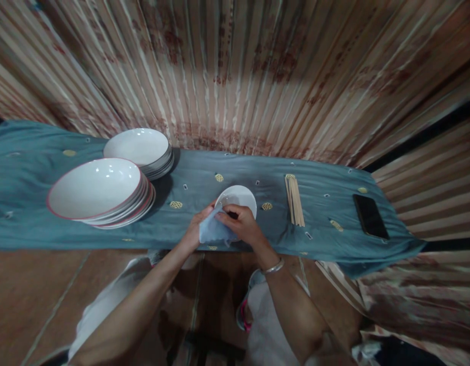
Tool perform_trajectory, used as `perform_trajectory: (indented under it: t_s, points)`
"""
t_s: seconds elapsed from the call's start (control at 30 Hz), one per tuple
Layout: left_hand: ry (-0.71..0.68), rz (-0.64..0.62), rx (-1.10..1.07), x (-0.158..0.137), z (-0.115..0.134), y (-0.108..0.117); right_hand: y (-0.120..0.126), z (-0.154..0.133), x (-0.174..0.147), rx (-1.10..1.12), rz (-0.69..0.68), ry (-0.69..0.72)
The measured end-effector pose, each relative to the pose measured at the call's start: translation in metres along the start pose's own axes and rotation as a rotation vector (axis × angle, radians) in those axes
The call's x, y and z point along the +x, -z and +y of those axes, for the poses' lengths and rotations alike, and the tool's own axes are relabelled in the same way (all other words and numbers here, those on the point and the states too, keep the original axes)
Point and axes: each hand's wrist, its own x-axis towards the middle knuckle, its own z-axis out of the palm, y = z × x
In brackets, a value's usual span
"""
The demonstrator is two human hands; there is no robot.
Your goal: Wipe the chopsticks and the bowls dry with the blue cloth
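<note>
Head view: both hands close on a cloth (pixel 214 231) and a bowl (pixel 237 198). The right hand (pixel 240 223) pinches the pale blue cloth from above, fingers curled over the bowl's near rim. The left hand (pixel 198 226) clasps the cloth's left edge, fingertips touching the bowl's left rim. The small white bowl sits just beyond the hands, its near part hidden under cloth and fingers, above the teal tablecloth (pixel 29 168). A bangle (pixel 273 266) circles the right wrist. Two plate stacks (pixel 101 190) stand well left; chopsticks (pixel 294 199) lie near on the right, a phone (pixel 370 216) farther right
</note>
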Motion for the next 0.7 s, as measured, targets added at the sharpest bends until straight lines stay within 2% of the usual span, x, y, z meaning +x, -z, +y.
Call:
perform_trajectory:
  t_s: [0.17,0.3,0.47,0.7]
  points:
    - [-0.047,-0.094,0.043,-0.004,0.003,-0.001,0.000,0.002,0.013,0.072,0.117,-0.004]
    - [0.034,-0.129,0.023,-0.007,0.004,-0.003,0.004,0.007,0.022,0.060,0.235,0.001]
    - [0.052,-0.092,0.029,-0.007,0.006,-0.005,0.014,0.012,0.022,-0.245,0.365,0.032]
    - [0.050,-0.095,0.028,-0.008,0.007,-0.005,0.022,0.015,0.008,-0.685,0.321,0.075]
